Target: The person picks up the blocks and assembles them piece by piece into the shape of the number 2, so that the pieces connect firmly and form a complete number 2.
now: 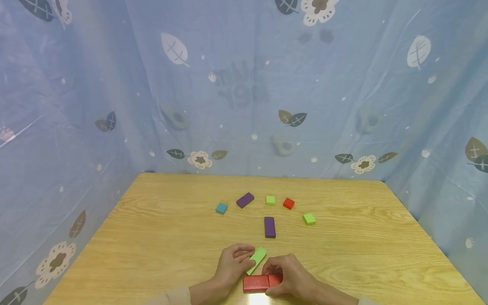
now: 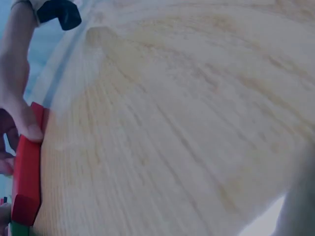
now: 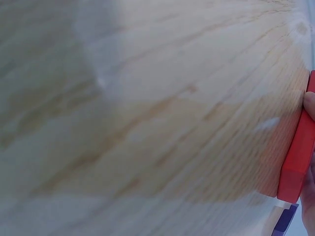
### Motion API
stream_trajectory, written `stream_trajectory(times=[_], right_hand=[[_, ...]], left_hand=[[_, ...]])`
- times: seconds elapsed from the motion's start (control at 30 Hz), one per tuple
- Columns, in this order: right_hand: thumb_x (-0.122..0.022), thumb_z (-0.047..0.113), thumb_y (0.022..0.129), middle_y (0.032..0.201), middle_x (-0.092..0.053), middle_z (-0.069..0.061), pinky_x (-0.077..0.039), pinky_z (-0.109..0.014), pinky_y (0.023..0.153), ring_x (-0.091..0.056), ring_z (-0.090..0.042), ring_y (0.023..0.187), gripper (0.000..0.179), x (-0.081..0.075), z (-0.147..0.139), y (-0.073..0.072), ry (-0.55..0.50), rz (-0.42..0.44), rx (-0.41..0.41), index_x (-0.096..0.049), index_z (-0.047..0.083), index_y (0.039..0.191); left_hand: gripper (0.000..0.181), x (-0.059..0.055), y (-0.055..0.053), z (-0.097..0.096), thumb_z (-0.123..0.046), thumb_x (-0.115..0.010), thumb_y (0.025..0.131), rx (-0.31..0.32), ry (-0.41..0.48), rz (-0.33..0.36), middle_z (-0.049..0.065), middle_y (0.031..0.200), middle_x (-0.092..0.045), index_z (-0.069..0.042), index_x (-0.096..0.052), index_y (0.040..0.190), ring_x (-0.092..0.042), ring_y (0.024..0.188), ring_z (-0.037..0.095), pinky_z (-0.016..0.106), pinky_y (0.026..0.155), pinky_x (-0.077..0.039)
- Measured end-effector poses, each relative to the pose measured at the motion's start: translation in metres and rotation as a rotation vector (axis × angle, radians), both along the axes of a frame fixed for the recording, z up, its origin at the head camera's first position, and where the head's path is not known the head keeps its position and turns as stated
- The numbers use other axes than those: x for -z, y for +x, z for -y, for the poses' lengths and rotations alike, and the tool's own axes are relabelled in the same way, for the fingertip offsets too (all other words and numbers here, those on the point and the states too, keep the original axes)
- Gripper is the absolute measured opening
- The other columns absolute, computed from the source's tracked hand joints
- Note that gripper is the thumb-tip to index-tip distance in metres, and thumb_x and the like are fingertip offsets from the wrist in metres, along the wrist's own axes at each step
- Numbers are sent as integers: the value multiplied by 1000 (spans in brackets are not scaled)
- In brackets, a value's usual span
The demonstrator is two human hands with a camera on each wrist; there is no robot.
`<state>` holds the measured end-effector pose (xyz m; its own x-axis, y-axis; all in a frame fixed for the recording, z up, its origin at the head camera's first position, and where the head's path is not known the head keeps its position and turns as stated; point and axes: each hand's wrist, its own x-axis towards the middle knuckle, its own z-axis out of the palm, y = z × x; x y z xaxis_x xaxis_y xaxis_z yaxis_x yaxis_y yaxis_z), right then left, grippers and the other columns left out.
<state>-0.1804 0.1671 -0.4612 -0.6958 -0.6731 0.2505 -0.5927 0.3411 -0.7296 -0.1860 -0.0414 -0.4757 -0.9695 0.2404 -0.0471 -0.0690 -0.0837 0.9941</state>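
Gripping second red block (image 1: 275,280) with right hand (image 1: 294,273), at right end of long red block (image 1: 256,284); pinching green block (image 1: 258,258) in left hand (image 1: 233,263) (nearer), just beyond long red block, slanted lengthwise away rightward.

My R hand (image 2: 12,96) at L edge, thumb tip on red block (image 2: 28,169). Red runs on past thumb, can't tell if 1 pc or 2. Green block (image 2: 20,229) just under its near end, mostly cut off. A fingertip (image 2: 4,215) of mine by that end, cropped. Blk wrist cam (image 2: 66,14) up top L, blue backdrop (image 2: 42,54) below. Wood tabletop (image 2: 147,123) fills most; glare (image 2: 266,219) btm R, next to blurry dark shape (image 2: 302,194), unclear what.
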Motion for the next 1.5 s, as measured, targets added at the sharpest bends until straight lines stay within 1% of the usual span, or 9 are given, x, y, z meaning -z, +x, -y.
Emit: stream_trajectory(times=[0.33, 0.47, 0.57, 0.63, 0.8, 0.9, 1.2, 1.4, 1.5], right_hand=[[-83, 20, 74, 86, -68, 11, -54, -19, 68, -60, 2, 79, 24, 0, 1, -2, 7, 26, 3, -67, 13, 91], [-82, 20, 74, 86, -68, 10, -53, -19, 68, -60, 1, 79, 25, 0, 2, -2, 3, 24, -1, -67, 13, 91], [-83, 20, 73, 87, -68, 10, -53, -20, 69, -60, 1, 80, 25, 1, 1, -2, 2, 33, -1, -67, 13, 92], [-83, 20, 73, 87, -68, 10, -53, -20, 69, -61, 1, 80, 25, 1, 1, -2, 5, 41, 2, -67, 14, 92], [-82, 19, 74, 88, -68, 9, -53, -19, 69, -61, 1, 81, 25, 2, 0, -1, 4, 58, -3, -67, 14, 93], [-82, 18, 74, 88, -68, 10, -52, -19, 67, -59, 1, 79, 25, 2, 0, -1, -5, 79, -8, -67, 14, 93], [-80, 20, 77, 87, -66, 13, -51, -17, 66, -57, 3, 77, 24, 3, 0, -1, -2, 87, -29, -66, 13, 95], [-81, 23, 77, 91, -69, 8, -52, -18, 69, -60, 2, 82, 29, 4, -4, -2, -14, -30, -68, -65, 11, 98], [-82, 26, 75, 96, -70, 2, -54, -20, 72, -63, -2, 87, 36, 4, -4, -4, -25, -56, -75, -65, 8, 102]], left_hand=[[24, 2, 5, -4, 7, -72, 78, -145, -101, -7, 13, 108, -65, 8, -62, 100, -62, 104, 31, 27, 87, -53], [23, 2, 6, -3, 3, -72, 80, -140, -125, -26, 15, 106, -66, 8, -65, 101, -63, 104, 31, 26, 86, -53], [23, 0, 6, 4, -5, -71, 84, -85, -193, -99, 13, 109, -67, 5, -67, 105, -62, 106, 28, 25, 87, -53], [23, -4, 4, 11, -8, -71, 86, -10, -312, -237, 11, 110, -67, 2, -69, 106, -63, 106, 27, 27, 88, -53], [22, -17, 2, 31, -14, -71, 86, 273, -773, -693, 2, 109, -69, -4, -73, 105, -64, 103, 16, 27, 86, -54], [22, -23, 3, 36, -18, -68, 88, 402, -902, -816, 0, 108, -69, -5, -74, 105, -63, 101, 11, 22, 83, -53], [12, -26, 7, 36, -11, -68, 88, 444, -906, -937, -1, 102, -69, -8, -74, 98, -64, 94, 7, 13, 78, -51], [11, -29, 4, 31, -12, -68, 88, 460, -929, -931, -3, 99, -70, -11, -75, 96, -64, 93, 4, 13, 78, -50], [10, -31, 2, 31, -12, -68, 87, 455, -945, -939, -4, 98, -70, -12, -75, 94, -63, 93, 4, 13, 78, -50]])
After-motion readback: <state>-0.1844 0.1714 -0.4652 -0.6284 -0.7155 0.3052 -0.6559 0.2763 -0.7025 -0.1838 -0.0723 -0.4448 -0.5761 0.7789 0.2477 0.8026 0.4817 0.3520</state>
